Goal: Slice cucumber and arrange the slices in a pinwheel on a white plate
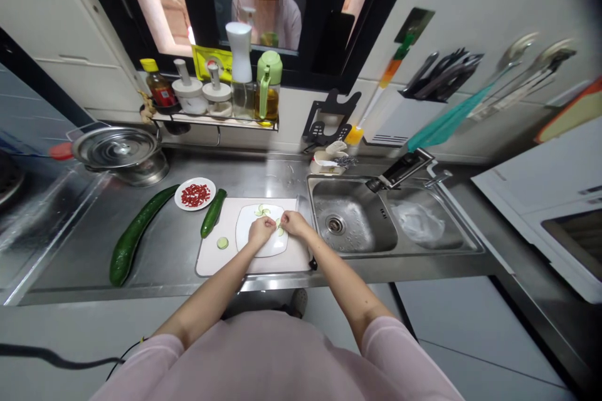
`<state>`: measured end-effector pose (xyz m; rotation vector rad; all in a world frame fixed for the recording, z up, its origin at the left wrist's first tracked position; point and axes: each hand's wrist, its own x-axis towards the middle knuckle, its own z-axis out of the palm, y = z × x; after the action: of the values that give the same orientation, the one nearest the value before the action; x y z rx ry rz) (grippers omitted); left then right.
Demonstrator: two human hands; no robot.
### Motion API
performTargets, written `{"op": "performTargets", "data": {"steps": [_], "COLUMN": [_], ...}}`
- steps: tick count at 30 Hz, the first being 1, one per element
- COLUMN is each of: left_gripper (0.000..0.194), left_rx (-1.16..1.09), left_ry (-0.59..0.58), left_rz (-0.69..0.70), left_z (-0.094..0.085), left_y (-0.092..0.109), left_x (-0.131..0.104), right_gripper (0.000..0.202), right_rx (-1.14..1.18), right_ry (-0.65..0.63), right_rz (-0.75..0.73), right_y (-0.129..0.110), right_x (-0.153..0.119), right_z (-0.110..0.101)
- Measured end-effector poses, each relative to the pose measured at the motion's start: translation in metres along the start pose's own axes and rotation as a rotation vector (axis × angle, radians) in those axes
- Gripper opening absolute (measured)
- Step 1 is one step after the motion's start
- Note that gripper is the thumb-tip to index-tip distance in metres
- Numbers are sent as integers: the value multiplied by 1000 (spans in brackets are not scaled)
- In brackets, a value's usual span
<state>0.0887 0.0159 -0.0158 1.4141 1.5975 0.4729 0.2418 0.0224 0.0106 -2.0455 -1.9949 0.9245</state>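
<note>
Over a white plate (244,244) on a pale cutting board (211,260), both my hands work close together. My left hand (262,230) has its fingertips pinched together; what is in them, if anything, is too small to make out. My right hand (294,223) pinches a thin cucumber slice (278,223) near the plate's right side. Several more cucumber slices (262,210) lie fanned at the plate's far edge. A thicker round cucumber piece (222,242) rests on the board left of the plate. The cut cucumber (213,213) lies across the board's left edge.
At the left lie a long green gourd-like vegetable (136,235) and a small plate (211,188) of chopped red pieces (195,195). A knife's dark handle (313,264) shows at the board's right edge. The double sink (352,244) is to the right; a condiment rack (216,119) hangs behind.
</note>
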Motion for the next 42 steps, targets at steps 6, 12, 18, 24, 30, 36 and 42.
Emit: {"op": "performTargets", "data": {"steps": [6, 12, 18, 24, 30, 36, 42], "left_gripper": [5, 6, 9, 10, 12, 10, 9], "left_rx": [57, 89, 134, 139, 192, 271, 244], "left_ry": [-1, -3, -2, -7, 5, 47, 38], "left_rz": [5, 34, 44, 40, 72, 149, 162], "left_z": [-1, 0, 1, 0, 1, 3, 1], "left_y": [5, 5, 6, 7, 6, 3, 5], "left_x": [-3, -2, -3, -4, -3, -2, -3], "right_gripper": [11, 13, 12, 10, 13, 13, 14], "right_rx": [-98, -169, -197, -206, -217, -230, -166], "right_ry": [6, 10, 2, -7, -7, -4, 48], "right_rz": [-13, -8, -5, -3, 6, 31, 21], "right_y": [0, -2, -3, -3, -3, -4, 4], "right_x": [0, -2, -3, -3, -3, -3, -7], "right_z": [2, 2, 2, 1, 1, 2, -4]}}
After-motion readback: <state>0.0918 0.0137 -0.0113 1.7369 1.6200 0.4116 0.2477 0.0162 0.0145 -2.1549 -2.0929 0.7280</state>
